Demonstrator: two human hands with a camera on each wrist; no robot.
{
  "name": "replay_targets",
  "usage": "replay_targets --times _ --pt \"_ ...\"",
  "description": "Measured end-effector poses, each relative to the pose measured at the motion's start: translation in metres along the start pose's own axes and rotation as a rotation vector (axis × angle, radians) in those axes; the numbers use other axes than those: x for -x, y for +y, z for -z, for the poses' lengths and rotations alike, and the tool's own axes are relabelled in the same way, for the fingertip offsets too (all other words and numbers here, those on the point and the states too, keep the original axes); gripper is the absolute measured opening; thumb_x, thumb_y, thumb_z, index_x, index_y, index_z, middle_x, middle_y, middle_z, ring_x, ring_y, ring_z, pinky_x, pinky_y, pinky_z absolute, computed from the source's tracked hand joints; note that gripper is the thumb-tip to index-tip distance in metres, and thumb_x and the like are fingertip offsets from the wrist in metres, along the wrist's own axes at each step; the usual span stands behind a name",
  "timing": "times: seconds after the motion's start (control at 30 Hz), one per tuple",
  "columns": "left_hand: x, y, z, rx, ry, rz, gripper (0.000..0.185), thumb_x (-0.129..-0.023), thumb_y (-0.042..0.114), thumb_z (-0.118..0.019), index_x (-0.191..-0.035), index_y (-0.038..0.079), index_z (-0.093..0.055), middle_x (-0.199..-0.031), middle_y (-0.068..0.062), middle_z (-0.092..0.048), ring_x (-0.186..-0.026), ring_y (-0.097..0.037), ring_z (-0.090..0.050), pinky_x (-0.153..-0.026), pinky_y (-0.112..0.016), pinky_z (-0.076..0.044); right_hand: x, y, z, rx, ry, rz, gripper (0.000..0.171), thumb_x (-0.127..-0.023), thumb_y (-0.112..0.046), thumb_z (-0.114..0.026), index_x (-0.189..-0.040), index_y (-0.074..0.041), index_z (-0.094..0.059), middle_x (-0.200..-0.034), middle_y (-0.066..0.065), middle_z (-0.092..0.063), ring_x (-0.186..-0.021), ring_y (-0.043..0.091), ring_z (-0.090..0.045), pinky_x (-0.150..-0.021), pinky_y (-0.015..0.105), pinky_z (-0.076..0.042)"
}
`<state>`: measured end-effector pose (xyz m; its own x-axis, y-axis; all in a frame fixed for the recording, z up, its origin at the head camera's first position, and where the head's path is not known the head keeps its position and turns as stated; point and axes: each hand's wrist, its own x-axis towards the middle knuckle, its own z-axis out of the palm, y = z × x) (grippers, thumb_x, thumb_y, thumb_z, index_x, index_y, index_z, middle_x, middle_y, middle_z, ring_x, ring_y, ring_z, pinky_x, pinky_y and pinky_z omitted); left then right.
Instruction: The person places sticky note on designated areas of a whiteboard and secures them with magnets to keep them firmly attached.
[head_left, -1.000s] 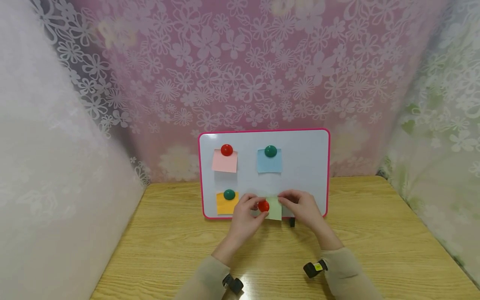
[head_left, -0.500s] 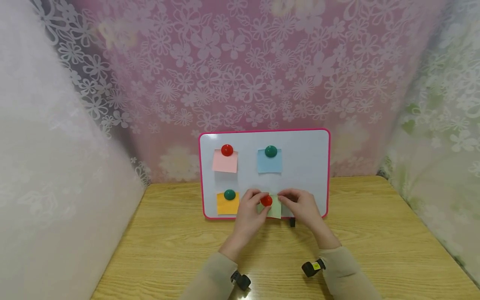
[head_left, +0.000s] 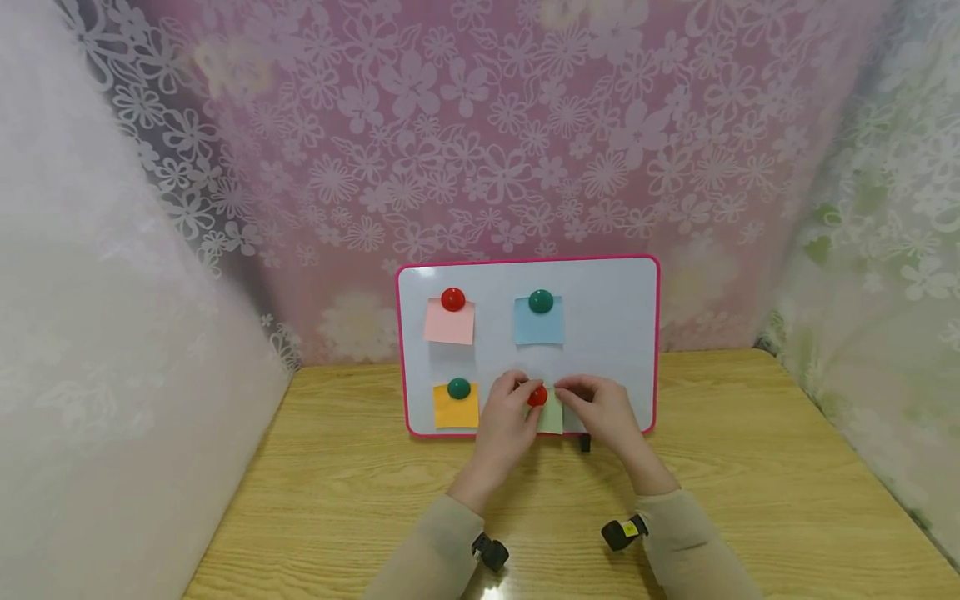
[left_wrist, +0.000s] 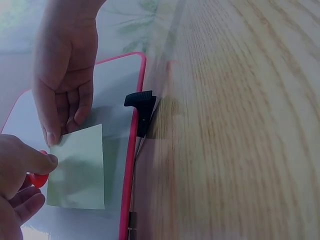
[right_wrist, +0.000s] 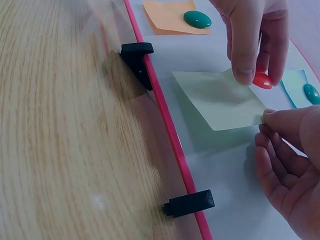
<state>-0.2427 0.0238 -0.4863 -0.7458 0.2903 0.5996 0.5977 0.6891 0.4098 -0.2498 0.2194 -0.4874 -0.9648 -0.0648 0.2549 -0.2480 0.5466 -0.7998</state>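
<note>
A pale green sticky note (right_wrist: 220,102) is over the lower middle of a pink-framed whiteboard (head_left: 607,333). My right hand (head_left: 603,410) pinches the note's upper right corner between thumb and fingers. A round red magnet (head_left: 537,396) is gripped by my left hand (head_left: 506,417) at the note's upper edge. In the left wrist view the left thumb (left_wrist: 42,162) overlaps the note's edge, and the magnet shows partly behind it. The right wrist view has the note's lower edge standing off the board, with its shadow beneath.
A red magnet (head_left: 453,299) holds a pink note (head_left: 449,325), and a green magnet (head_left: 541,301) a blue note (head_left: 538,327). Lower left is an orange note (head_left: 456,411) under another green magnet (head_left: 459,388). Black feet (right_wrist: 190,203) support the board on the wooden table (head_left: 337,467).
My left hand has moved up and slightly right with the red magnet, to the note's top edge. The green note has risen slightly; my right hand stays nearly still.
</note>
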Motion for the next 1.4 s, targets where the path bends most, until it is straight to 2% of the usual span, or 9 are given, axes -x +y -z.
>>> replay_targets --times 0.2,0.3,0.57,0.9,1.17,1.4 --pt "-0.004 0.001 -0.003 -0.054 0.025 -0.069 0.029 -0.091 0.002 -0.085 -0.119 0.002 -0.079 -0.113 -0.009 -0.065 -0.104 -0.023 -0.061 -0.092 -0.024 -0.057 0.0 0.002 0.0 0.021 0.016 0.012 0.02 -0.102 -0.024 -0.077 -0.115 -0.009 -0.082 -0.109 0.005 -0.08 -0.098 0.023 -0.074 -0.086 0.039 -0.06" --pt "-0.005 0.0 -0.005 -0.07 0.034 -0.082 0.028 -0.091 0.002 -0.085 -0.118 0.002 -0.079 -0.112 -0.009 -0.066 -0.102 -0.024 -0.061 -0.092 -0.025 -0.057 -0.001 0.002 0.0 0.013 0.017 0.016 0.02 -0.102 -0.023 -0.077 -0.115 -0.009 -0.082 -0.109 0.004 -0.08 -0.098 0.023 -0.074 -0.086 0.041 -0.06" --pt "-0.008 -0.004 -0.012 -0.112 0.042 -0.08 0.026 -0.092 0.002 -0.084 -0.117 0.002 -0.08 -0.109 -0.008 -0.066 -0.1 -0.023 -0.061 -0.092 -0.028 -0.057 -0.001 0.001 -0.002 0.021 0.037 0.026 0.019 -0.102 -0.022 -0.078 -0.114 -0.008 -0.082 -0.109 0.006 -0.08 -0.098 0.025 -0.075 -0.087 0.046 -0.061" --pt "-0.01 -0.004 -0.014 -0.158 0.046 -0.11 0.026 -0.092 0.004 -0.085 -0.117 0.003 -0.08 -0.109 -0.008 -0.065 -0.098 -0.023 -0.061 -0.093 -0.029 -0.056 -0.002 0.002 -0.004 0.035 0.052 0.016 0.02 -0.102 -0.023 -0.078 -0.115 -0.008 -0.081 -0.108 0.006 -0.08 -0.097 0.024 -0.075 -0.086 0.044 -0.061" --pt "-0.011 -0.004 -0.017 -0.163 0.04 -0.101 0.024 -0.093 0.005 -0.084 -0.117 0.004 -0.08 -0.109 -0.008 -0.065 -0.097 -0.023 -0.061 -0.091 -0.029 -0.056 0.0 0.001 -0.004 0.021 0.056 0.042 0.019 -0.102 -0.021 -0.077 -0.116 -0.008 -0.081 -0.109 0.007 -0.08 -0.097 0.025 -0.075 -0.086 0.047 -0.062" --pt "-0.011 -0.002 -0.016 -0.166 0.032 -0.091 0.025 -0.093 0.005 -0.084 -0.117 0.003 -0.081 -0.109 -0.008 -0.064 -0.098 -0.023 -0.06 -0.092 -0.029 -0.056 -0.001 0.0 -0.006 0.029 0.059 0.018 0.019 -0.102 -0.018 -0.077 -0.116 -0.007 -0.081 -0.109 0.008 -0.08 -0.098 0.026 -0.075 -0.087 0.048 -0.061"
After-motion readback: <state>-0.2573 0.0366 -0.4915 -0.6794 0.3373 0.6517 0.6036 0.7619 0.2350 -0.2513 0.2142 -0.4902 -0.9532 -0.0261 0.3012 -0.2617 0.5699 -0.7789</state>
